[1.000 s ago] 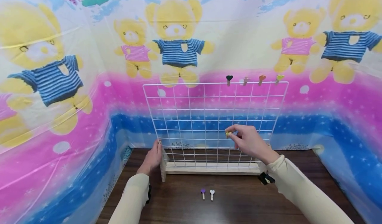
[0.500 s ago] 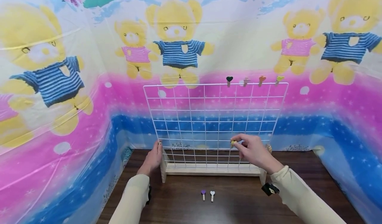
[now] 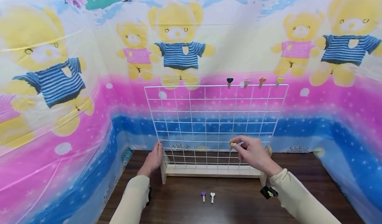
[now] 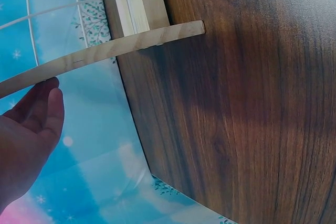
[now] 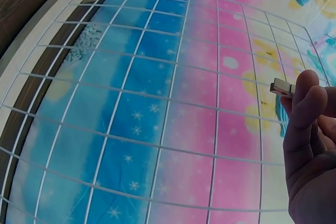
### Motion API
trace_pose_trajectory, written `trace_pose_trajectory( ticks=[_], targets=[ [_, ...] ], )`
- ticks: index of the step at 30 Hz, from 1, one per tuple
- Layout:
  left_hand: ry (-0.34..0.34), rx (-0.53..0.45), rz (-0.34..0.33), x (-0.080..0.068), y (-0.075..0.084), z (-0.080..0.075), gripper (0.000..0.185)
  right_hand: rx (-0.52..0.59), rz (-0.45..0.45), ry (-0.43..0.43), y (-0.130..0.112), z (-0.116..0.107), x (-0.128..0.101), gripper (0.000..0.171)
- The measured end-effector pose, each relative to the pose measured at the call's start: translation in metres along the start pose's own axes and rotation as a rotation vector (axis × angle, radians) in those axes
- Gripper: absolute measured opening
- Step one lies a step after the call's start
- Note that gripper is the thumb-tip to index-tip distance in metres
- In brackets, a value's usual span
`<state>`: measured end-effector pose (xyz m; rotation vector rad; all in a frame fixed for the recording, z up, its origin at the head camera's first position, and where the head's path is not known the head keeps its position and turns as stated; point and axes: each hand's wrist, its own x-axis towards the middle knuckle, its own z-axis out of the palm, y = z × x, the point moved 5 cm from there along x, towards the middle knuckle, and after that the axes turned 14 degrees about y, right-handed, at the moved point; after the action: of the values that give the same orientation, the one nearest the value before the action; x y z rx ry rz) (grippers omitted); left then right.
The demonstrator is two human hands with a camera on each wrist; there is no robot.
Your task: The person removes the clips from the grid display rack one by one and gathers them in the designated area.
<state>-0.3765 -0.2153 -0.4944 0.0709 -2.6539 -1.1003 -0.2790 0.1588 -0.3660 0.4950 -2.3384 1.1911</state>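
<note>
A white wire grid [image 3: 215, 124] stands upright in a wooden base [image 3: 209, 171] on the dark table. My right hand [image 3: 250, 151] pinches a small yellow clip [image 3: 232, 145] against the grid's lower rows, right of centre. In the right wrist view the clip's [image 5: 282, 87] end pokes out past my fingertips [image 5: 310, 108], close to the grid [image 5: 173, 103]. My left hand [image 3: 153, 157] rests with straight fingers against the grid's lower left edge, beside the wooden foot [image 4: 105, 51]. A purple heart clip [image 3: 204, 195] and a white heart clip [image 3: 212, 195] lie on the table in front.
Several heart clips sit along the grid's top wire at the right: dark green [image 3: 229, 81], pink [image 3: 246, 82], orange [image 3: 261, 81], yellow-green [image 3: 279, 81]. A teddy-bear printed sheet [image 3: 74, 84] walls in the table [image 4: 236, 103] behind and at both sides.
My right hand has dropped lower and slightly right along the grid with the yellow clip. The left hand has stayed at the grid's left edge.
</note>
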Motion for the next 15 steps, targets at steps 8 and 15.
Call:
trace_pose_trajectory(
  ticks=[8,15],
  targets=[
    [-0.009,0.010,-0.010,-0.001,-0.002,0.002,0.052,0.006,0.002,-0.032,0.005,0.011,-0.006,0.012],
    [-0.002,0.008,-0.004,0.000,-0.001,0.001,0.052,0.023,0.018,-0.080,0.008,0.023,-0.012,0.014]
  ],
)
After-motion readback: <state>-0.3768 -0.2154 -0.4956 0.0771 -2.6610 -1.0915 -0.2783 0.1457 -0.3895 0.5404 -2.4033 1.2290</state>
